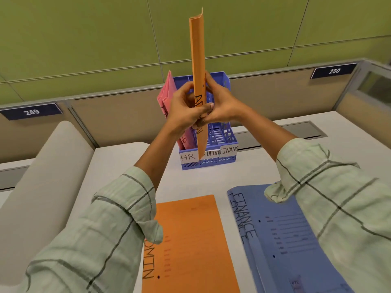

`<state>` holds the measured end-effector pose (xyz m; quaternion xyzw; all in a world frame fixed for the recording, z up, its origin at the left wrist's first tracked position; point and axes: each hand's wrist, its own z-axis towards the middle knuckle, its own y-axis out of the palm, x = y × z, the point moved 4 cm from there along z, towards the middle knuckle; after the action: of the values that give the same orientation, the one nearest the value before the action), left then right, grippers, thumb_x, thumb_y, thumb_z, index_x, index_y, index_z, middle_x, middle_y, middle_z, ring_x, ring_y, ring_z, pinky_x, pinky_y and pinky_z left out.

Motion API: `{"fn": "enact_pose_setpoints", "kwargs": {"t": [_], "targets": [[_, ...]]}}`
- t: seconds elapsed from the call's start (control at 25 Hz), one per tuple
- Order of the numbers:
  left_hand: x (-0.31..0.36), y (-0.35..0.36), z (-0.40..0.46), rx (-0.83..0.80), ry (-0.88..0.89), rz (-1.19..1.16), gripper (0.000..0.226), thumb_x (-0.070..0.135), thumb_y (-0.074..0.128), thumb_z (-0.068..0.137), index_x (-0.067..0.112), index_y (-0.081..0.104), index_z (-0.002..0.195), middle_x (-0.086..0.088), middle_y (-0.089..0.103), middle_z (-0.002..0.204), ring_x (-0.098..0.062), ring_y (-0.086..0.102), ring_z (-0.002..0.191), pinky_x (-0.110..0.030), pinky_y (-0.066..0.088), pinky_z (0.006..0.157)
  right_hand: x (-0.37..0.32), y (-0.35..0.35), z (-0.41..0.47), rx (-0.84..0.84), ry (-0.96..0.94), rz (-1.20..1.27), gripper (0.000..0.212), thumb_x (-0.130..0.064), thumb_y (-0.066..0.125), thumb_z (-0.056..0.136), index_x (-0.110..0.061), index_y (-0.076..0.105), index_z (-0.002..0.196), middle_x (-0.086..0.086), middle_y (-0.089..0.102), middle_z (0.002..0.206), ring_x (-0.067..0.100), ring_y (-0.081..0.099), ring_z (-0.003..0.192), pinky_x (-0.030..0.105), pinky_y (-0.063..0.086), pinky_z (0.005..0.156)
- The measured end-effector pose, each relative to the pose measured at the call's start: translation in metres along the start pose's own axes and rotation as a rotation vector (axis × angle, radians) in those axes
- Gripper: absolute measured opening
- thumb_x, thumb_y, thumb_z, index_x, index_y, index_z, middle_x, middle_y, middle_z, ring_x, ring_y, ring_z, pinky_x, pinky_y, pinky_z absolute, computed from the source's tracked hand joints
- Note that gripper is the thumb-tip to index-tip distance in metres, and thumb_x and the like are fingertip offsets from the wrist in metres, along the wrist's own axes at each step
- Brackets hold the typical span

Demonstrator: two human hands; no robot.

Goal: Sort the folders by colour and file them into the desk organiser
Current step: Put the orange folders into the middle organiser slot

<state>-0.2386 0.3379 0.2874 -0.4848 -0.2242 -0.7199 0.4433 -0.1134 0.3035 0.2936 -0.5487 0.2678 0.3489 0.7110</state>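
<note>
Near desk (118, 166): lying flat, an orange ADMIN folder (186, 246) and stacked blue FINANCE folders (281, 233); thin matte card, awaiting filing.
Left hand (186, 108): clamping the upright orange folder (197, 66) at mid-height.
Right hand (222, 104): closing on the same folder from the opposite face.
Step in hand: lowering an ADMIN folder edge-first, apparently toward the middle slot.
Next move: calling for aligning the bottom edge between dividers.
Far: blue slotted plastic organiser (224, 138); pink folders (167, 96) standing in HR.

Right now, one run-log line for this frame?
stage: filing ADMIN | both hands, left hand and right hand, hold orange folder upright over organiser | pink folders in HR | FINANCE slot empty
</note>
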Motion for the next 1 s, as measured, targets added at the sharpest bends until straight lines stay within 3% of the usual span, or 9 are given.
{"fn": "enact_pose_setpoints", "kwargs": {"t": [0.12, 0.24, 0.32, 0.44, 0.68, 0.8, 0.92, 1.0], "targets": [[-0.032, 0.008, 0.027, 0.014, -0.033, 0.012, 0.047, 0.004, 0.08, 0.074, 0.021, 0.059, 0.112, -0.034, 0.065, 0.09, -0.041, 0.066, 0.077, -0.053, 0.06, 0.075, 0.031, -0.004, 0.027, 0.017, -0.017, -0.073, 0.109, -0.009, 0.088, 0.064, -0.009, 0.024, 0.152, 0.013, 0.042, 0.148, 0.025, 0.045, 0.135, 0.017, 0.038, 0.102], [-0.064, 0.013, 0.04, 0.035, -0.085, 0.015, 0.048, 0.001, 0.079, 0.076, 0.011, 0.055, 0.117, -0.021, 0.064, 0.082, -0.03, 0.065, 0.078, -0.051, 0.059, 0.08, 0.061, 0.002, 0.043, 0.006, -0.035, -0.135, 0.114, -0.015, 0.091, 0.059, -0.007, 0.025, 0.151, 0.016, 0.039, 0.151, 0.027, 0.041, 0.138, 0.025, 0.037, 0.109], [-0.082, 0.012, 0.045, 0.048, -0.099, 0.018, 0.049, 0.001, 0.078, 0.078, 0.006, 0.054, 0.121, -0.012, 0.065, 0.083, -0.026, 0.066, 0.081, -0.047, 0.059, 0.084, 0.074, 0.008, 0.048, 0.001, -0.061, -0.171, 0.12, -0.017, 0.092, 0.059, -0.006, 0.018, 0.153, 0.016, 0.034, 0.154, 0.027, 0.038, 0.141, 0.034, 0.035, 0.115], [-0.102, 0.01, 0.053, 0.102, -0.131, -0.012, 0.046, 0.004, 0.076, 0.081, 0.007, 0.054, 0.122, -0.01, 0.069, 0.093, -0.023, 0.071, 0.088, -0.041, 0.059, 0.085, 0.089, 0.015, 0.057, -0.019, -0.085, -0.186, 0.137, -0.025, 0.093, 0.06, -0.007, -0.003, 0.156, 0.014, 0.028, 0.158, 0.024, 0.038, 0.141, 0.033, 0.039, 0.113], [-0.114, 0.008, 0.066, 0.119, -0.114, -0.031, 0.034, 0.004, 0.069, 0.087, 0.012, 0.056, 0.117, -0.001, 0.072, 0.09, -0.018, 0.073, 0.088, -0.028, 0.058, 0.077, 0.096, 0.016, 0.072, 0.068, -0.11, -0.177, 0.137, -0.034, 0.091, 0.062, -0.007, -0.005, 0.156, 0.012, 0.026, 0.159, 0.024, 0.038, 0.142, 0.033, 0.041, 0.11], [-0.122, 0.009, 0.066, 0.111, -0.169, 0.01, 0.031, 0.005, 0.065, 0.09, 0.005, 0.055, 0.12, -0.007, 0.071, 0.093, -0.018, 0.072, 0.089, -0.03, 0.059, 0.079, 0.105, 0.026, 0.072, 0.076, -0.039, -0.18, 0.131, -0.029, 0.089, 0.065, -0.009, -0.004, 0.156, 0.013, 0.023, 0.16, 0.025, 0.036, 0.143, 0.033, 0.036, 0.111], [-0.135, 0.01, 0.055, 0.164, -0.26, 0.115, 0.032, 0.011, 0.061, 0.094, 0.005, 0.055, 0.125, -0.011, 0.069, 0.111, -0.022, 0.067, 0.104, -0.041, 0.056, 0.093, 0.123, 0.048, 0.066, 0.079, -0.009, -0.204, 0.109, -0.018, 0.083, 0.071, -0.004, 0.014, 0.154, 0.017, 0.025, 0.159, 0.029, 0.027, 0.146, 0.045, 0.029, 0.119], [-0.14, 0.008, 0.043, 0.217, -0.312, 0.19, 0.032, 0.018, 0.058, 0.097, 0.007, 0.055, 0.127, -0.01, 0.068, 0.117, -0.023, 0.065, 0.108, -0.043, 0.054, 0.097, 0.132, 0.067, 0.057, 0.005, 0.091, -0.187, 0.118, -0.022, 0.086, 0.071, -0.011, 0.004, 0.156, 0.013, 0.021, 0.161, 0.029, 0.028, 0.146, 0.048, 0.031, 0.117]]}}
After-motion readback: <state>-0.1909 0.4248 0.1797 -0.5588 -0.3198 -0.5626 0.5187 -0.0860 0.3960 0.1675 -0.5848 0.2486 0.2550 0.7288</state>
